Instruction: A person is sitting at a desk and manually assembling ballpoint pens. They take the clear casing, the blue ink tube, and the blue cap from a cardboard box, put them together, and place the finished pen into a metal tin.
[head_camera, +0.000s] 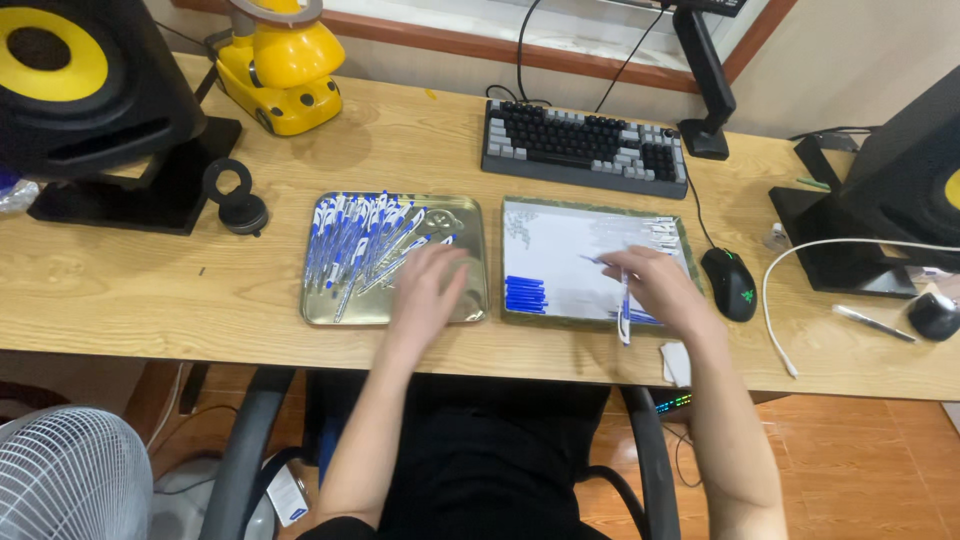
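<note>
On the left sits a shiny metal tray (395, 310) with a heap of blue and white pens (355, 238). The heap fills the far left part of that tray. Most pens lie with their long side running from the near left up to the far right, a bit tilted. The left hand (432, 285) rests over the right half of the metal tray, fingers spread and a little blurry. I cannot tell if it grips a pen. The heap is just to the left of this hand, so the left hand is the closer one to it.

To the right of the metal tray is a flat white tray (560, 240) with a dark rim. A small bunch of blue caps (526, 294) lies in its near left corner, lined up side by side. Pale clear pieces (664, 233) sit at its far right corner. The right hand (662, 288) hangs over the right side of the white tray, pinching one pen (624, 312) that points down at the person, long side running near to far.

Right of the white tray is a black mouse (730, 283)
</note>
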